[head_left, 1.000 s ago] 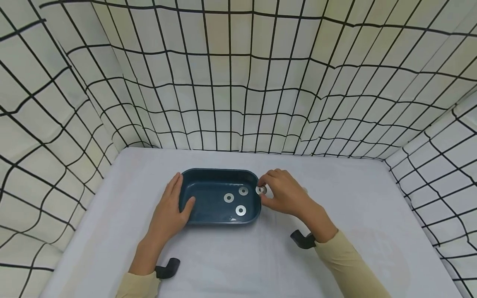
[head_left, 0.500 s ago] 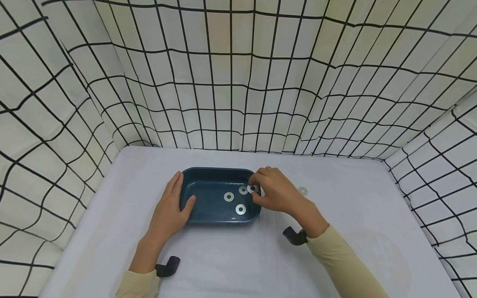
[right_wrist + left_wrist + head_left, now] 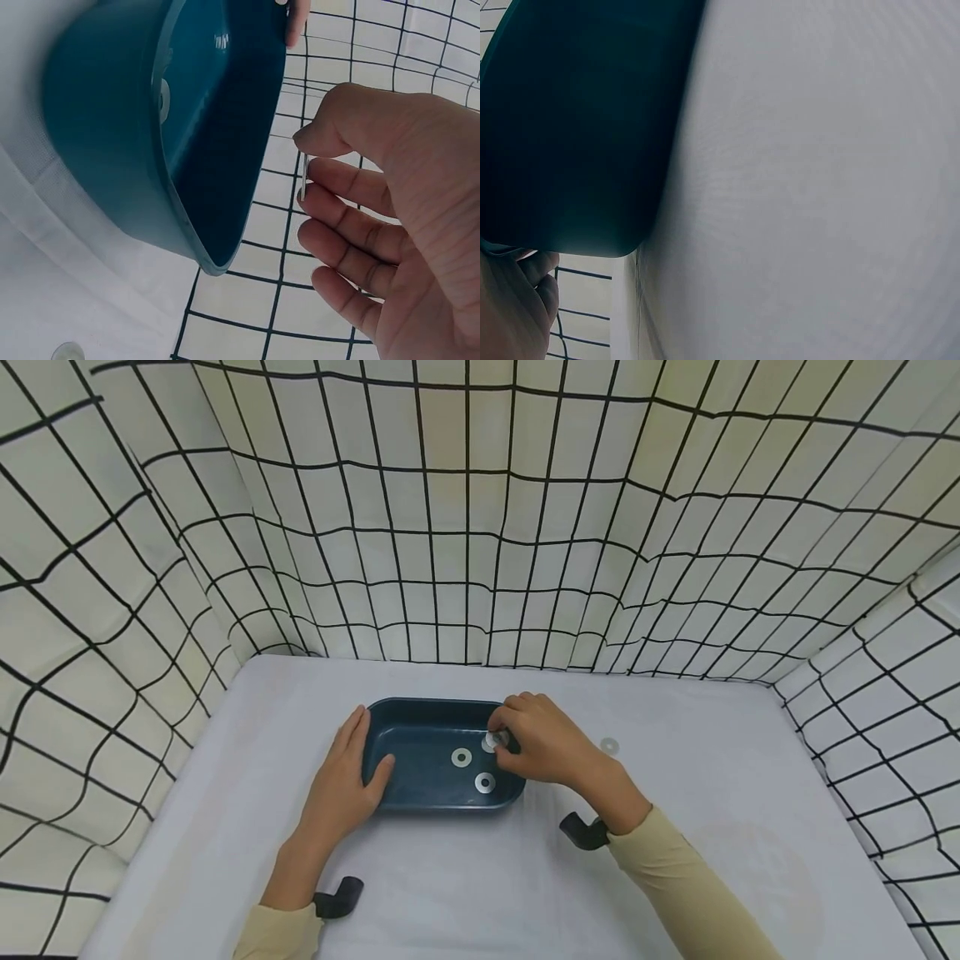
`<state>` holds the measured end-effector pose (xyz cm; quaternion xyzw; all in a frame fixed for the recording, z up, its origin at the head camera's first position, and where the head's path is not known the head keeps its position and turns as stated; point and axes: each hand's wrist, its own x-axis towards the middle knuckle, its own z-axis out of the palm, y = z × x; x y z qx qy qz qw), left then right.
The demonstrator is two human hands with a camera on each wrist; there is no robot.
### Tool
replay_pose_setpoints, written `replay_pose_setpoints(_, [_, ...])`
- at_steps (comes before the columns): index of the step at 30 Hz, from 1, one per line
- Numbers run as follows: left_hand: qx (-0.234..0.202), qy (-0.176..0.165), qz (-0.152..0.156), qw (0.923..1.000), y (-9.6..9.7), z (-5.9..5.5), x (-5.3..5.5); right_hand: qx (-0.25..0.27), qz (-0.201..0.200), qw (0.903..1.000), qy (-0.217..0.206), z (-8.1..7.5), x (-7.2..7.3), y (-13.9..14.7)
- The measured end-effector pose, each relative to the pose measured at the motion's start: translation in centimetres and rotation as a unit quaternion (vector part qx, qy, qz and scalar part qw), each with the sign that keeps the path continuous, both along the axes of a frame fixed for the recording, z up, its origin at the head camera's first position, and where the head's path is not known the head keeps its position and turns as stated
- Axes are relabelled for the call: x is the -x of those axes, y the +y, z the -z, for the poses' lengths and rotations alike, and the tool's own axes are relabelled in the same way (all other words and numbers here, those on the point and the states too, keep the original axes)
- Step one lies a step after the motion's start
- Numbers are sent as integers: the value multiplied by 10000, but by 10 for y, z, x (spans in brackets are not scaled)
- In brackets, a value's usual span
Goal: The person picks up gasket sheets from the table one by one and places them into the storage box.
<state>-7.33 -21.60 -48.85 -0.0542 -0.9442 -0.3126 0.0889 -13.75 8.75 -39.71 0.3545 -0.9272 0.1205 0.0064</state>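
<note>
A dark teal tray [image 3: 420, 777] stands on the white tabletop. Two flat ring washers, a nearer one [image 3: 485, 783] and a middle one [image 3: 461, 757], lie on its floor; a third there is partly covered by my right hand [image 3: 546, 742]. That hand is over the tray's right end, its thumb and fingertip pinching another washer [image 3: 304, 178], seen edge-on in the right wrist view. At the tray's left end, my left hand [image 3: 341, 785] rests with extended fingers along the outside and the thumb over the rim. The left wrist view shows mostly the tray's outer wall [image 3: 577, 135].
One more washer [image 3: 609, 746] lies on the white cloth [image 3: 697, 735] right of the tray. Black netting [image 3: 480, 560] over pale walls stands behind the table and along both sides. A black wrist mount [image 3: 585, 832] sticks out from each forearm.
My right hand has moved left over the tray's right rim with the pinched washer, uncovering the washer on the cloth. The left hand and the tray have stayed in place.
</note>
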Motion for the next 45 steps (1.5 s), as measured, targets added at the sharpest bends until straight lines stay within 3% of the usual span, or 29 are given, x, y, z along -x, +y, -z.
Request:
replay_pose_setpoints(8, [31, -67, 46, 10000, 3, -2, 2, -224, 219, 9994, -160, 0, -1, 4])
replay_pose_setpoints(32, [31, -29, -2, 10000, -1, 1, 2, 414, 899, 9950, -105, 10, -2, 76])
replay_pose_setpoints(45, [5, -75, -13, 10000, 1, 0, -1, 816, 1256, 9886, -180, 36, -14, 104])
